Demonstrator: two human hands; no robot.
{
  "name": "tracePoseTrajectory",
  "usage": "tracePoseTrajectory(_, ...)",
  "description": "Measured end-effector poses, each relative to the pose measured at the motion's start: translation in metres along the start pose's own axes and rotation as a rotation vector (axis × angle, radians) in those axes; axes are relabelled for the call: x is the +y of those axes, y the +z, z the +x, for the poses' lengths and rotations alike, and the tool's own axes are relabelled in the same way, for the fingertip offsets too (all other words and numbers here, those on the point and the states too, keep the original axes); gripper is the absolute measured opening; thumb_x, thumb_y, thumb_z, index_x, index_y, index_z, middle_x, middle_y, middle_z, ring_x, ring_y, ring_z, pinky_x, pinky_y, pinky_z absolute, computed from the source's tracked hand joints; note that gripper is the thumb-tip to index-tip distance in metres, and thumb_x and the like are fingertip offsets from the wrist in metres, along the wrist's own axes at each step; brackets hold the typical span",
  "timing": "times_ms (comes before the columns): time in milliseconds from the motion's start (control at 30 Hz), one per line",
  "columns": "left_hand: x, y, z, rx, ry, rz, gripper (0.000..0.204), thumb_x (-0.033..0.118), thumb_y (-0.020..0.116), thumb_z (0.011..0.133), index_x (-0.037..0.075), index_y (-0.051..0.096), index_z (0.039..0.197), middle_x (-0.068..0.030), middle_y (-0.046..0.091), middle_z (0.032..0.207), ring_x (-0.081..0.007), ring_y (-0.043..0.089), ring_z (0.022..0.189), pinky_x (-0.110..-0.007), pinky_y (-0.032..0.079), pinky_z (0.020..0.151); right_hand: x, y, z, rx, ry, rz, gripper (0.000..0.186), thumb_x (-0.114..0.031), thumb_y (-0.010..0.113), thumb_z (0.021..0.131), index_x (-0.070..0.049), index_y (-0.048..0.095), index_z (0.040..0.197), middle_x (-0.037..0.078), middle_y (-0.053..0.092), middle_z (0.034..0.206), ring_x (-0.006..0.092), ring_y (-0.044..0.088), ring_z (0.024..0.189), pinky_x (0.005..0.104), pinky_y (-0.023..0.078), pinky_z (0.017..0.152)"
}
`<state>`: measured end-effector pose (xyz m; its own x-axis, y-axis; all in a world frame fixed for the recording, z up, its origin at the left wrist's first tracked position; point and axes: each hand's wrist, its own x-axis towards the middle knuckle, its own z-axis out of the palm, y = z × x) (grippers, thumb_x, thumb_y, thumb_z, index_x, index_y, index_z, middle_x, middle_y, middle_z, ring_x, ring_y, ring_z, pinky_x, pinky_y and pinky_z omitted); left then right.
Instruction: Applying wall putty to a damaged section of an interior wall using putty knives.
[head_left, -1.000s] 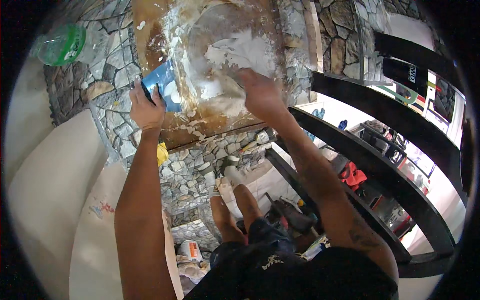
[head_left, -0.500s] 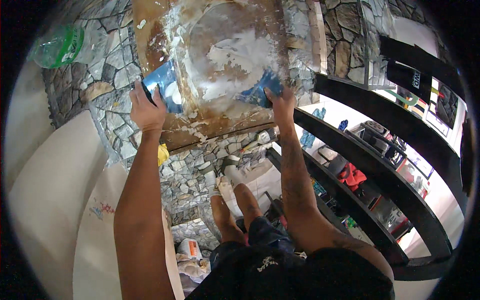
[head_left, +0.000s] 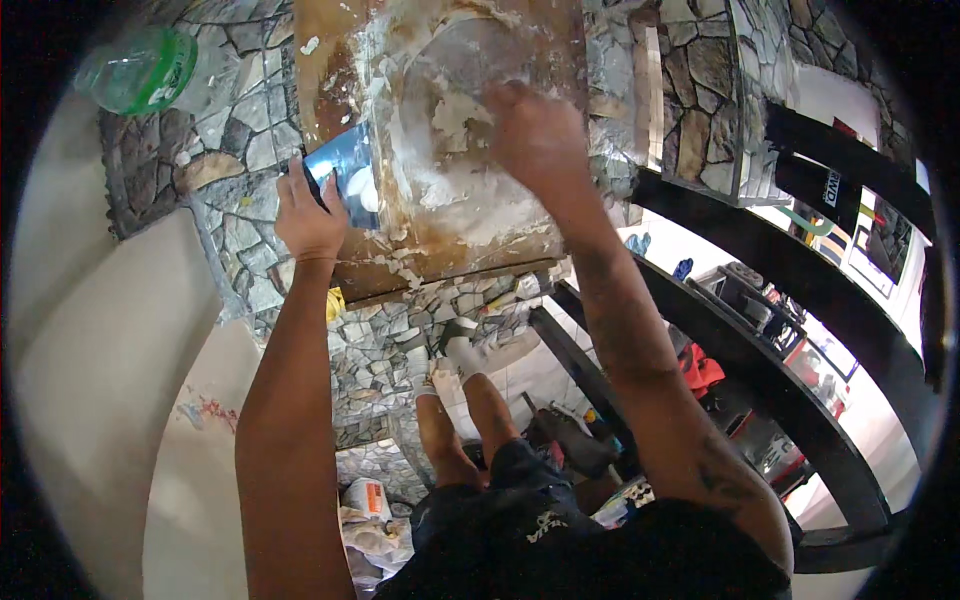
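Observation:
My left hand (head_left: 310, 215) is closed round the dark edge of a wide blue putty knife (head_left: 343, 165). A lump of white putty sits on its blade, over the left side of a brown wooden panel (head_left: 480, 253). White putty (head_left: 470, 185) is smeared across the panel, around and over a large round shape. My right hand (head_left: 540, 135) is a closed fist at the panel's right half, slightly blurred. The second blue putty knife, seen in it earlier, is now hidden behind the hand.
A clear plastic bottle with a green label (head_left: 160, 70) lies on the stone-patterned floor (head_left: 240, 140) at the upper left. Black railing bars (head_left: 740, 325) curve along the right, with clutter below. A white bag (head_left: 366, 498) is beside my legs; a pale wall (head_left: 90, 360) stands left.
My right hand has moved up and left across the panel, and its putty knife has gone out of sight. My left hand keeps its grip; the view has shifted slightly.

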<state>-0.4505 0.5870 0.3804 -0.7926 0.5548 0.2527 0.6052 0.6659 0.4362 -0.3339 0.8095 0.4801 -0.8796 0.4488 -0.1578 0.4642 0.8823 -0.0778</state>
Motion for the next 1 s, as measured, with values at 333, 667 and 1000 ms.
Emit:
tracePoseTrajectory(333, -0.004, -0.001, -0.003, -0.038, -0.008, 0.016, 0.049, 0.027, 0.053, 0.076, 0.002, 0.040, 0.116, -0.0167, 0.049, 0.091, -0.0335, 0.054, 0.069, -0.041, 0.045, 0.052, -0.041, 0.058, -0.044, -0.098, -0.288, -0.200, 0.019, -0.011, 0.049, 0.069, -0.006, 0.053, 0.087, 0.007, 0.050, 0.082, 0.0236, 0.052, 0.075, 0.0337, 0.042, 0.065)
tracePoseTrajectory(667, -0.005, -0.001, -0.003, 0.021, -0.010, -0.070, 0.049, 0.028, 0.055, 0.074, 0.003, 0.042, 0.115, -0.0149, 0.050, 0.089, -0.0318, 0.055, 0.069, -0.039, 0.046, 0.053, -0.015, 0.030, -0.035, -0.035, -0.172, 0.029, 0.031, 0.000, 0.051, 0.061, -0.008, 0.054, 0.091, 0.009, 0.051, 0.090, 0.0253, 0.051, 0.087, 0.0355, 0.043, 0.070)
tracePoseTrajectory(1000, -0.008, 0.001, -0.007, -0.064, -0.065, -0.042, 0.048, 0.029, 0.053, 0.074, 0.004, 0.042, 0.115, -0.0138, 0.049, 0.093, -0.0322, 0.056, 0.067, -0.039, 0.046, 0.054, -0.012, 0.025, -0.030, -0.122, -0.137, 0.045, 0.023, -0.005, 0.050, 0.065, -0.007, 0.057, 0.087, 0.009, 0.052, 0.089, 0.0265, 0.049, 0.085, 0.0367, 0.040, 0.073)
